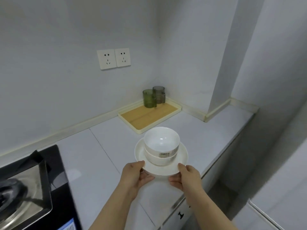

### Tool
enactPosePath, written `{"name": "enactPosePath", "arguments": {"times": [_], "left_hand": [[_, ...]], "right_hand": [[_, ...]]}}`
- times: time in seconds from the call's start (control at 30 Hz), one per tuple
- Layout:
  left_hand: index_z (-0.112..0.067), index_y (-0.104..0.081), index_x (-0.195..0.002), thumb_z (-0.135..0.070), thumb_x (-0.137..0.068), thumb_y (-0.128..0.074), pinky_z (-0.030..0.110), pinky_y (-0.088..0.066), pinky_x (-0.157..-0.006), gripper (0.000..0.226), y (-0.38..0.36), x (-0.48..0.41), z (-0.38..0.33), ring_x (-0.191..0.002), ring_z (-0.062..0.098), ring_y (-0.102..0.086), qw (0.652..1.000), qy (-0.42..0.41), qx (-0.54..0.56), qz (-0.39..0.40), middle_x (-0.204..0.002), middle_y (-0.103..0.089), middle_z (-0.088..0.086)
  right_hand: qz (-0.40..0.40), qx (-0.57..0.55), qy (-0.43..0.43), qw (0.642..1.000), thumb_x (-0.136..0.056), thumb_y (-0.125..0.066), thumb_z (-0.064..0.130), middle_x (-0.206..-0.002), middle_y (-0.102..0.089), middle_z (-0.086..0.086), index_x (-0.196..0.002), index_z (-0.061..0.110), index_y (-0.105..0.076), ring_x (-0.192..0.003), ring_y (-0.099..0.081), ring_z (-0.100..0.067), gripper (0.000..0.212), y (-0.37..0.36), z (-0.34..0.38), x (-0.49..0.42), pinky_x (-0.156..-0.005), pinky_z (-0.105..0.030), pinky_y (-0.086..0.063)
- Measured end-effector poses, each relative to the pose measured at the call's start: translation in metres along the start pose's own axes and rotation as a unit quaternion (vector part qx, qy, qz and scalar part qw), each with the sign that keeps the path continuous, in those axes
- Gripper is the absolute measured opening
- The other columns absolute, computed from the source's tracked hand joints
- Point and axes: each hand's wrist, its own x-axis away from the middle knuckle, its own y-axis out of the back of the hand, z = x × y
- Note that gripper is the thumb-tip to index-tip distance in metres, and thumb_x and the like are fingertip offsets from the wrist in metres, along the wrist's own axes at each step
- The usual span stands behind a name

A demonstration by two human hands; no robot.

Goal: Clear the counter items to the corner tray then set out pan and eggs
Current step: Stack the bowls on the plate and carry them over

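A white plate [141, 155] carries two stacked white bowls [162, 141], the upper one with a barcode sticker. My left hand [135, 175] grips the plate's near left rim, thumb on top. My right hand [186, 177] grips the near right rim the same way. The plate hangs above the white counter [103, 163], short of the corner tray [140, 128]. That tray has a cream rim and a wooden base and sits in the back corner. A green cup [149, 100] and a grey cup [159, 94] stand at its far end.
A black gas stove [54, 165] with a steel burner surround fills the lower left. Two wall sockets [113, 58] sit above the counter. The counter's front edge and a cabinet handle [180, 215] lie at lower right.
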Motion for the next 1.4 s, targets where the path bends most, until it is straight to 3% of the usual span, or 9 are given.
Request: {"name": "enactPosePath", "arguments": {"times": [0.17,0.37,0.6,1.0,1.1,1.2,1.4], "left_hand": [[0.006,-0.058,-0.091,-0.003,-0.093,-0.044,0.030,-0.057,-0.053,0.017,-0.012,-0.067,-0.023,-0.080,0.030,-0.060,1.000,-0.004,-0.013,0.008,-0.086,-0.062,0.020],[-0.001,-0.054,-0.081,-0.004,-0.094,-0.045,0.032,-0.058,-0.055,0.016,-0.027,-0.125,-0.043,-0.080,0.029,-0.056,0.999,0.004,-0.048,0.020,-0.085,-0.057,0.018],[-0.007,-0.046,-0.093,-0.005,-0.093,-0.046,0.031,-0.057,-0.054,0.002,-0.033,-0.154,-0.038,-0.085,0.029,-0.053,1.000,0.018,-0.013,-0.013,-0.092,-0.051,0.018],[-0.004,-0.048,-0.086,-0.002,-0.093,-0.046,0.030,-0.057,-0.054,0.008,-0.020,-0.155,-0.053,-0.080,0.026,-0.062,0.995,-0.029,0.063,-0.074,-0.088,-0.060,0.018],[-0.005,-0.048,-0.091,-0.003,-0.092,-0.047,0.033,-0.059,-0.058,0.002,-0.003,-0.158,-0.062,-0.084,0.028,-0.061,0.991,-0.044,0.072,-0.105,-0.094,-0.057,0.021],[-0.001,-0.050,-0.102,-0.006,-0.092,-0.050,0.037,-0.060,-0.062,0.012,0.022,-0.162,-0.068,-0.089,0.029,-0.064,0.984,-0.043,0.080,-0.155,-0.108,-0.060,0.025],[-0.004,-0.047,-0.093,-0.006,-0.091,-0.051,0.037,-0.060,-0.062,0.005,0.070,-0.159,-0.074,-0.088,0.031,-0.063,0.969,-0.052,0.105,-0.217,-0.100,-0.058,0.021]], "right_hand": [[-0.012,-0.014,0.000,1.000,-0.097,-0.045,0.013,-0.071,-0.064,-0.019,-0.089,0.001,-0.055,-0.064,-0.063,-0.026,0.017,-0.018,0.021,-0.060,-0.059,-0.032,-0.055],[-0.041,-0.048,-0.027,0.998,-0.096,-0.045,0.009,-0.071,-0.062,-0.018,-0.084,0.001,-0.054,-0.064,-0.062,-0.028,0.017,-0.032,0.035,-0.113,-0.065,-0.037,-0.056],[-0.039,-0.011,-0.025,0.999,-0.094,-0.045,0.009,-0.067,-0.062,-0.016,-0.080,0.003,-0.054,-0.062,-0.062,-0.027,0.018,-0.036,0.044,-0.146,-0.067,-0.038,-0.057],[0.047,0.039,0.014,0.998,-0.094,-0.047,0.010,-0.072,-0.062,-0.014,-0.085,0.003,-0.057,-0.059,-0.063,-0.024,0.015,-0.063,0.063,-0.171,-0.053,-0.029,-0.054],[0.083,0.041,0.012,0.996,-0.094,-0.047,0.011,-0.068,-0.063,-0.015,-0.083,0.003,-0.057,-0.056,-0.062,-0.025,0.017,-0.085,0.065,-0.176,-0.054,-0.031,-0.054],[0.117,0.046,0.009,0.992,-0.094,-0.047,0.011,-0.065,-0.063,-0.014,-0.083,0.004,-0.057,-0.056,-0.063,-0.024,0.017,-0.110,0.062,-0.180,-0.055,-0.031,-0.054],[0.183,0.072,-0.015,0.980,-0.095,-0.045,0.010,-0.067,-0.062,-0.014,-0.079,0.007,-0.056,-0.051,-0.062,-0.021,0.020,-0.165,0.052,-0.179,-0.042,-0.023,-0.051]]}}
